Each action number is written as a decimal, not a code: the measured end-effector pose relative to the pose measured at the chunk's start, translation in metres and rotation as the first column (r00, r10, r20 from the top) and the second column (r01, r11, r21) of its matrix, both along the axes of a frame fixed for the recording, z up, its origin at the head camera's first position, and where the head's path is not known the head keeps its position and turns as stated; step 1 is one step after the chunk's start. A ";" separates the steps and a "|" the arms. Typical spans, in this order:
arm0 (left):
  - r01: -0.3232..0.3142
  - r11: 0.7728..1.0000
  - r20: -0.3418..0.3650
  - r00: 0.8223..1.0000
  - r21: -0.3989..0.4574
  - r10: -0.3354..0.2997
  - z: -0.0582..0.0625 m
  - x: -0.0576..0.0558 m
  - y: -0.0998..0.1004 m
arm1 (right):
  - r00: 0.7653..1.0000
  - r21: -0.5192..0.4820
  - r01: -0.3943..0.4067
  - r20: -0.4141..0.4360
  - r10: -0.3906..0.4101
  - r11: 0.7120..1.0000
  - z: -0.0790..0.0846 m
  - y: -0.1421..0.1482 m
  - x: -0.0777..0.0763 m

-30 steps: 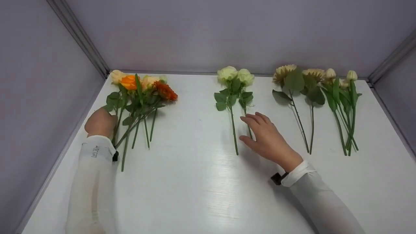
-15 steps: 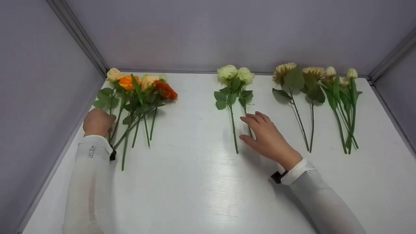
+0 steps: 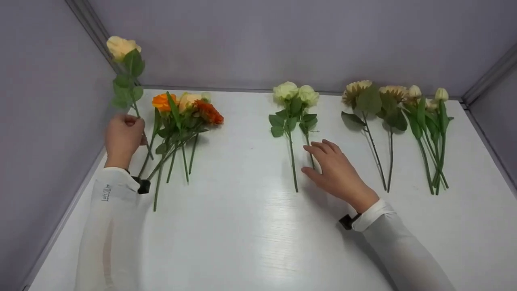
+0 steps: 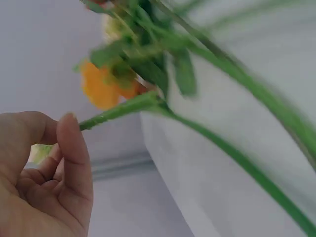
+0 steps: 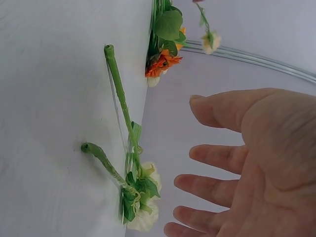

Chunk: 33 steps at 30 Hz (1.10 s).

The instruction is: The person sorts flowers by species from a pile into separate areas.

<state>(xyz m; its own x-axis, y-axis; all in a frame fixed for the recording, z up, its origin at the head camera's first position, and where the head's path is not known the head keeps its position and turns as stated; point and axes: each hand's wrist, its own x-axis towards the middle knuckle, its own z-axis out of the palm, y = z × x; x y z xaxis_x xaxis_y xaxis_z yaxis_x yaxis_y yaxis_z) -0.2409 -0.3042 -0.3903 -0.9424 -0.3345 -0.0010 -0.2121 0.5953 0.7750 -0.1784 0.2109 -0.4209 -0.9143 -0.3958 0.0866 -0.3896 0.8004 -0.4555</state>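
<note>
My left hand [image 3: 124, 139] pinches the stem of a peach rose [image 3: 122, 48] between thumb and fingers; the bloom stands up above the table, in front of the corner post. In the left wrist view the thumb and a finger grip the green stem [image 4: 113, 113]. Just right of that hand lies a pile of flowers, among them an orange flower [image 3: 163, 102] and a rust-red one [image 3: 209, 112]. My right hand [image 3: 338, 174], fingers spread and relaxed, hovers by the stems of two pale green roses [image 3: 285, 92] and holds nothing, as the right wrist view also shows.
Two beige flowers with broad leaves [image 3: 356, 92] lie right of the right hand. Beyond them are several white tulips [image 3: 441, 94] with crossed stems. Grey panels [image 3: 250, 44] wall in the back and sides of the white table [image 3: 226, 234].
My left hand has raised the peach rose from the left edge of the pile, its bloom going up and slightly left. The right hand has stayed nearly still.
</note>
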 end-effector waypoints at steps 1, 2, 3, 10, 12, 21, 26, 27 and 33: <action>0.017 1.000 -0.036 0.999 0.024 -0.016 0.004 0.000 0.010 | 1.000 0.000 0.005 -0.002 -0.005 1.000 0.000 0.000 0.000; 0.036 0.998 -0.073 0.997 0.056 -0.032 0.007 -0.001 0.021 | 1.000 -0.002 0.011 -0.004 -0.011 1.000 0.000 0.001 -0.001; 0.061 0.995 -0.107 0.993 0.084 -0.052 0.010 -0.001 0.034 | 1.000 -0.007 0.019 -0.007 -0.019 1.000 0.000 0.002 -0.001; 0.288 0.899 -0.239 0.947 0.331 -0.215 0.015 -0.003 0.132 | 0.996 -0.140 0.083 -0.002 -0.084 0.987 0.003 0.004 -0.001; 0.354 0.841 -0.263 0.928 0.409 -0.263 0.011 -0.002 0.159 | 0.995 -0.191 0.098 -0.002 -0.100 0.977 0.003 0.005 -0.001; 0.532 0.615 -0.336 0.846 0.582 -0.414 -0.004 0.002 0.260 | 0.973 -0.499 0.169 0.220 -0.064 0.850 0.000 -0.002 -0.003; 0.591 0.558 -0.367 0.804 0.583 -0.468 -0.006 0.006 0.291 | 0.954 -0.619 0.186 0.301 0.011 0.763 -0.002 -0.006 -0.004; 0.600 0.550 -0.371 0.797 0.581 -0.477 -0.007 0.007 0.295 | 0.951 -0.631 0.192 0.309 0.016 0.752 -0.002 -0.006 -0.004; 0.620 0.522 -0.371 0.778 0.586 -0.507 -0.013 0.010 0.308 | 0.935 -0.633 0.235 0.354 0.006 0.738 -0.002 -0.007 0.000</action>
<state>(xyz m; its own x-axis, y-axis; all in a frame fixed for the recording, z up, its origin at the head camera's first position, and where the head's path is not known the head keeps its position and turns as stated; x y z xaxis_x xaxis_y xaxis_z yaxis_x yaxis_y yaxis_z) -0.2312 0.0039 -0.4031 -0.9403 0.3042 0.1525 0.1232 -0.1134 0.9859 -0.1784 0.2037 -0.4229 -0.9708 -0.2393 -0.0137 -0.0556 0.2806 -0.9582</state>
